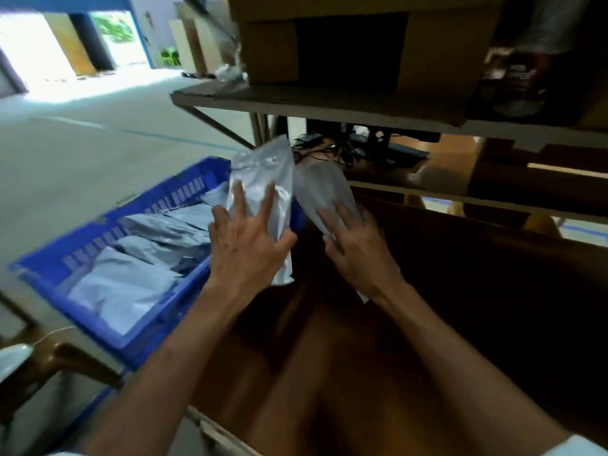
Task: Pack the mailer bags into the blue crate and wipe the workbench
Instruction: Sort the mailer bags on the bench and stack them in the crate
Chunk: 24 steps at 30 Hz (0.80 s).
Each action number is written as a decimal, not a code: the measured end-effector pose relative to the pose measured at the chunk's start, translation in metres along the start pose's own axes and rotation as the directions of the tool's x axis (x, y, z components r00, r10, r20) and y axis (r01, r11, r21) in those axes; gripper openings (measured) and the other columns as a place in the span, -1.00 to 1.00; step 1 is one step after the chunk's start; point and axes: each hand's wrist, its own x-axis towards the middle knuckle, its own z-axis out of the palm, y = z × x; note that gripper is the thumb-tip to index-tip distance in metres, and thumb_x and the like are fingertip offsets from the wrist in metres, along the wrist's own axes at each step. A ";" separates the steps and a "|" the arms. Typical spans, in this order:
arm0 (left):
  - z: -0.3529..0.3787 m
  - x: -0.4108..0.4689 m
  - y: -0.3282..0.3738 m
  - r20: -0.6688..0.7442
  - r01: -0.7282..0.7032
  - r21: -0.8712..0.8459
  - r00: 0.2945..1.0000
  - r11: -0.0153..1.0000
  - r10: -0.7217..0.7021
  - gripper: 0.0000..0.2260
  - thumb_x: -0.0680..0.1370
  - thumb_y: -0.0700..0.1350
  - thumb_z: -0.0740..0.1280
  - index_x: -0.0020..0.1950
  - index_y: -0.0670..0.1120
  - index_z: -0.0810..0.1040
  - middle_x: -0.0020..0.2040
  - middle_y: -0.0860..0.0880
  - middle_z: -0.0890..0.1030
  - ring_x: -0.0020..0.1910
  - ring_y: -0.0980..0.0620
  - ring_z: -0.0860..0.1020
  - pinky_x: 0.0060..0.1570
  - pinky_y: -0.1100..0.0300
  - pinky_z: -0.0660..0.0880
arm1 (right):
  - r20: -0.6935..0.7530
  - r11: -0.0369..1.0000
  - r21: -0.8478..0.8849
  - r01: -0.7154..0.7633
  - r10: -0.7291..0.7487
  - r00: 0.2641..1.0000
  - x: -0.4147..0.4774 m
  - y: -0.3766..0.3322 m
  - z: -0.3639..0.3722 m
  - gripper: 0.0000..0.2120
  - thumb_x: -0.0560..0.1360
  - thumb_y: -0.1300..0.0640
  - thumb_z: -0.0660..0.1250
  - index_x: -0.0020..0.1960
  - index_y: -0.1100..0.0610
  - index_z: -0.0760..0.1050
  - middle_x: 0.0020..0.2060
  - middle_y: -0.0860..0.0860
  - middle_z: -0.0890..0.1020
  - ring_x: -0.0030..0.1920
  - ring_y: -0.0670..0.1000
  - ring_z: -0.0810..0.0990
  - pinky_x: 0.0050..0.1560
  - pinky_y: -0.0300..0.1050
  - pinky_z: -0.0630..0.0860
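Crate left of workbench; mailer bags inside crate; shelf above workbench.

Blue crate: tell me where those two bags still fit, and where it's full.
The blue crate has grey mailer bags across most of its floor, overlapping from near end to middle. The barest room shows at the far end, under the bag in the left hand. The right hand holds a second bag over the brown workbench, which looks bare.

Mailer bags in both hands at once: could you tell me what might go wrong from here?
1. The right hand grips its bag near one end only; it could slip onto the bench.
2. The left bag hangs over the crate rim and may fall outside it.
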 end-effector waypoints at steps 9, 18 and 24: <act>-0.006 0.086 -0.133 0.154 0.364 0.039 0.918 0.931 -0.365 -0.23 0.58 0.36 0.12 0.66 0.05 -0.06 0.61 -0.36 -0.08 0.47 -0.51 0.12 0.39 -0.30 0.22 | -0.026 0.943 0.112 0.312 -0.311 0.950 0.191 -0.109 0.018 -0.58 0.63 0.04 0.25 0.47 0.05 0.39 0.49 0.10 0.37 0.37 0.24 0.41 0.34 0.22 0.41; 0.047 0.135 -0.165 0.430 0.348 0.196 0.809 0.917 -0.399 -0.15 0.57 0.46 -0.12 0.50 -0.18 0.39 0.51 -0.40 0.27 0.40 -0.44 0.37 0.24 -0.18 0.40 | 0.281 0.956 0.159 0.245 -0.282 0.917 0.280 -0.118 0.133 -0.45 0.53 -0.19 0.17 0.41 0.07 0.47 0.39 0.09 0.51 0.34 0.19 0.51 0.31 0.18 0.44; 0.083 0.131 -0.171 0.564 0.144 0.287 0.774 0.947 -0.289 -0.16 0.54 0.49 -0.11 0.56 -0.07 0.31 0.53 -0.23 0.35 0.56 -0.28 0.15 0.42 -0.35 0.03 | 0.617 0.908 -0.068 0.414 -0.288 0.733 0.273 -0.086 0.168 -0.59 0.68 0.03 0.14 0.51 0.05 0.37 0.44 0.16 0.45 0.38 0.21 0.46 0.35 -0.02 0.37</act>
